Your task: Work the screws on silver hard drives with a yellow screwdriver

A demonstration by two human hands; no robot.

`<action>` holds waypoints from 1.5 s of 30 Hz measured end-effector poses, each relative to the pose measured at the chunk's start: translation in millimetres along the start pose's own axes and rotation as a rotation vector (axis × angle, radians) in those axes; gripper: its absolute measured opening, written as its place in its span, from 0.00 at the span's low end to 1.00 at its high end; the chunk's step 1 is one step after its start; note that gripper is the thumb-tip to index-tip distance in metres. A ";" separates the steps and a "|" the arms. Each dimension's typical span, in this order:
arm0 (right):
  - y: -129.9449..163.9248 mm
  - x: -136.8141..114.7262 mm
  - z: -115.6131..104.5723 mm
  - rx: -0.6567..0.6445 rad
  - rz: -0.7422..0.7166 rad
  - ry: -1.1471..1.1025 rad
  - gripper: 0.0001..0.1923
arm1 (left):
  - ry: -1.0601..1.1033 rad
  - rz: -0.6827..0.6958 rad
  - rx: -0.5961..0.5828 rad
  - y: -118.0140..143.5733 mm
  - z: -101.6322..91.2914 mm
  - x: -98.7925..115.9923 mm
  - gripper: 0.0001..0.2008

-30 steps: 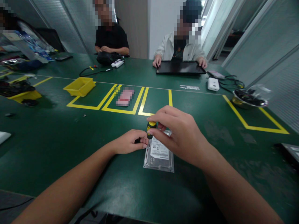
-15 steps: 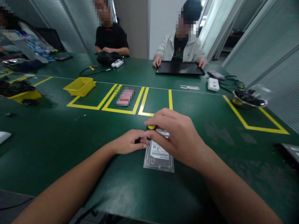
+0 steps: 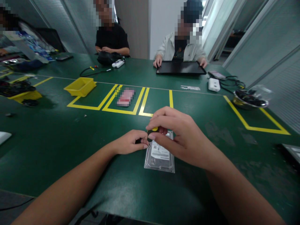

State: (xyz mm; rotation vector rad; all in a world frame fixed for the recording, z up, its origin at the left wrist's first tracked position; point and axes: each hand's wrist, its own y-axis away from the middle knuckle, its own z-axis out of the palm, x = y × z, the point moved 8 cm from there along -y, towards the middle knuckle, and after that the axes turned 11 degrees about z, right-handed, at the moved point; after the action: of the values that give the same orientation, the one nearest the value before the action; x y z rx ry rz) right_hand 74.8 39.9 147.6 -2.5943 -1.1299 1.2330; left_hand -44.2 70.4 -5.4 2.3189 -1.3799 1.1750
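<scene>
A hard drive (image 3: 160, 156) lies flat on the green table, its white label facing up and its far part covered by my right hand. Between the thumb and fingers of my right hand (image 3: 178, 134) is a screwdriver (image 3: 150, 135) with a black and yellow handle, held over the drive's left side. The screwdriver's tip is hidden. My left hand (image 3: 131, 142) rests on the table at the drive's left edge. Its thumb and curled fingers close in against that edge, just below the screwdriver handle.
Yellow tape (image 3: 122, 111) marks off areas ahead. Beyond my hands are a yellow bin (image 3: 81, 87), a pink blurred item (image 3: 126, 97) and a metal bowl of dark parts (image 3: 250, 100). Across the table, one person holds a black panel (image 3: 180, 67); another sits by a black bag (image 3: 109, 58).
The fingers of my right hand have shifted around the screwdriver handle, which has moved slightly to the right. My left hand and the hard drive have stayed in place.
</scene>
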 end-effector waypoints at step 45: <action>1.0 -8.9 -1.9 -0.046 -0.047 0.059 0.17 | 0.011 -0.019 0.000 1.2 -0.6 -2.5 0.12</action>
State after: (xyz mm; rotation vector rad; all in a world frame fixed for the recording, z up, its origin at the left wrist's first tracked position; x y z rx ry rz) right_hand 72.9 34.0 154.3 -2.6021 -1.2150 1.1268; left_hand -46.1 71.7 -7.0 2.3172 -1.3511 1.1799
